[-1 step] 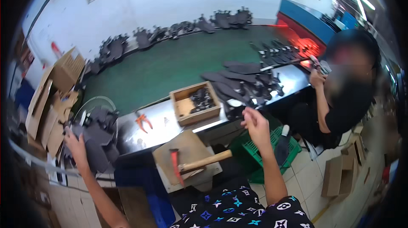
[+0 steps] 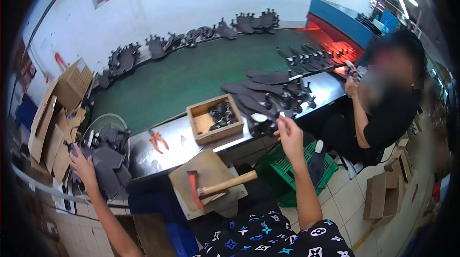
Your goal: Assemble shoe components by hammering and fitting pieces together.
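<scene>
At the left, my left hand (image 2: pixel 83 166) is closed round the edge of a dark grey sole-shaped piece (image 2: pixel 96 163) with a short black post. That piece lies among several alike in a round wire basket (image 2: pixel 125 123). My right hand (image 2: pixel 291 136) reaches to the near end of a row of dark sole pieces (image 2: pixel 249 96) on the metal table edge (image 2: pixel 143 154). Its thumb and fingers are pinched together beside a white spot there; what they hold is hidden. A hammer (image 2: pixel 225 184) with a wooden handle and red head rests on a board (image 2: pixel 182 180) before me.
A wooden box (image 2: pixel 214 136) of small black parts and orange-handled pliers (image 2: pixel 157 142) lie on the table. A green crate (image 2: pixel 282 166) stands below at right. A co-worker (image 2: pixel 395 103) sits at the right. Cardboard boxes (image 2: pixel 74 82) stand at left. More pieces line the green belt (image 2: pixel 158 84).
My right hand has closed its fingers at the row of sole pieces. My left hand's fingers have bent in over the piece in the basket. The whole view has shifted slightly.
</scene>
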A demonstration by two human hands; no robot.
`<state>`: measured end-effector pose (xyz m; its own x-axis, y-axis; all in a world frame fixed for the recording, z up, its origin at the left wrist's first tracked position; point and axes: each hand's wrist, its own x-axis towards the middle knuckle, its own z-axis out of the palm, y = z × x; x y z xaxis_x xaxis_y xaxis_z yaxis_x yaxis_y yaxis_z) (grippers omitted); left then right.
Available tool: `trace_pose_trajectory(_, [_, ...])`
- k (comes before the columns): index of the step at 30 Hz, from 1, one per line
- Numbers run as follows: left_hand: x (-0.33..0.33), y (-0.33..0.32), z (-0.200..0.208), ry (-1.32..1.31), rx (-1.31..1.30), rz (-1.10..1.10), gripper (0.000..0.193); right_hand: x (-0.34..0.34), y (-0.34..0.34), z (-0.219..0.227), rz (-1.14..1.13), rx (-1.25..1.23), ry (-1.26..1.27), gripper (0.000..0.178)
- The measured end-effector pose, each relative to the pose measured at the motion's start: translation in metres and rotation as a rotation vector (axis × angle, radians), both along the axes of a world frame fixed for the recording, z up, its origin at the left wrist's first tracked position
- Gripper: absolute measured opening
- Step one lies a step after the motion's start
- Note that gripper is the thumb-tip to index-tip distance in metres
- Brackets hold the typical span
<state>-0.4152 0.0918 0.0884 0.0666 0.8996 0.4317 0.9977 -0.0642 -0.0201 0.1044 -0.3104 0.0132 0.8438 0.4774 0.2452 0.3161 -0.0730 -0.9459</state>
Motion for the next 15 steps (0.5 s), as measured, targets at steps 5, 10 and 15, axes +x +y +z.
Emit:
trace_pose_trajectory(5, [0.016, 0.043, -0.023, 0.152, -0.069, -0.03, 0.06, 0.054, 0.017, -0.003, 0.133, -0.173, -0.734, 0.037])
trace_pose_trajectory(10, [0.121, -0.077, 0.011, 0.053, 0.162, -0.229, 0.048, 0.096, 0.047, -0.004, 0.334, -0.232, -0.635, 0.02])
trace_pose_trajectory(15, [0.229, -0.197, 0.062, -0.103, 0.13, -0.716, 0.049, 0.1, 0.059, 0.119, 0.209, -0.022, -0.359, 0.04])
